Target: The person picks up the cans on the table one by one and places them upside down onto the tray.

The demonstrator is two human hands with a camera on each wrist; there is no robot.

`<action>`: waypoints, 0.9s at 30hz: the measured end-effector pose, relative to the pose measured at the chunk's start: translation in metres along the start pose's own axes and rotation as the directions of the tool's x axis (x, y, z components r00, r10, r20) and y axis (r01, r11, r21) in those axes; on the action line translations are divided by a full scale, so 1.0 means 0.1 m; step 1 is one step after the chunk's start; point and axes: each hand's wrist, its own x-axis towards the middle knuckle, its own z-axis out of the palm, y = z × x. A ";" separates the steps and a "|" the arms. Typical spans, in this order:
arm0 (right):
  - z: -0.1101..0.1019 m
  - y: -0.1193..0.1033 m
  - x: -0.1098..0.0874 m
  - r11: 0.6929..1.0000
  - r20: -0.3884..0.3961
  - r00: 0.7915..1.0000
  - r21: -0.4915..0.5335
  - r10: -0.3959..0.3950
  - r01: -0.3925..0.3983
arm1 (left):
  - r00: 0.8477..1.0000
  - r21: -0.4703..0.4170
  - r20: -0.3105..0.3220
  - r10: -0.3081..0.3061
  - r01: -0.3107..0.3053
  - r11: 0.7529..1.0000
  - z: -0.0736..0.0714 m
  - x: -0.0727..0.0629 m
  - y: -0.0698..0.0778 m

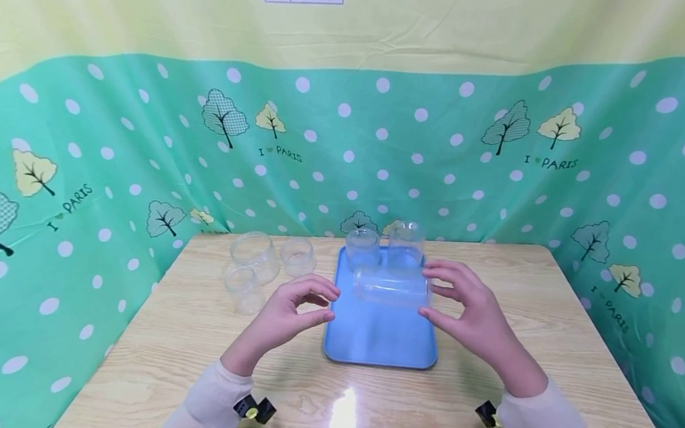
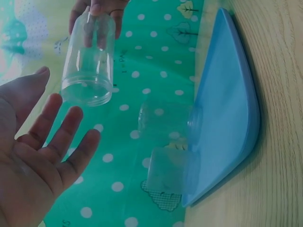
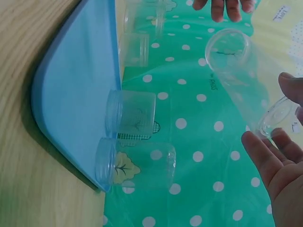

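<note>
My right hand (image 1: 469,307) holds a tall clear plastic jar (image 1: 392,288) by its base end, thumb on one side and fingers on the other. The jar lies sideways in the air over the blue tray (image 1: 380,343), its open threaded mouth (image 2: 87,94) facing my left hand. My left hand (image 1: 294,310) is apart from the jar, fingers loosely bent and nothing between them. Two more clear jars stand mouth down at the tray's far end: a shorter one (image 3: 135,112) and a taller one (image 3: 142,163).
Left of the tray, several clear jars stand on the wooden table (image 1: 165,355), among them a wide one (image 1: 255,255), a short one (image 1: 298,259) and a small one (image 1: 241,280). A polka-dot curtain (image 1: 350,126) hangs along the back and sides.
</note>
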 end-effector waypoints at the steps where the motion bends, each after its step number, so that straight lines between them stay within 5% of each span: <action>1: -0.02 0.00 0.02 1.000 0.008 1.000 -0.005 0.005 -0.005 | 1.000 0.008 0.008 -0.002 0.002 1.000 0.00 0.00 0.00; 12: -0.18 0.08 0.29 0.997 0.146 0.987 -0.004 0.072 -0.072 | 0.985 0.153 0.169 -0.017 -0.009 0.988 -0.01 -0.02 0.01; 27: -0.33 0.14 0.69 0.985 0.343 0.932 -0.157 0.121 -0.070 | 0.974 0.232 0.212 -0.085 0.034 0.972 0.00 0.00 0.00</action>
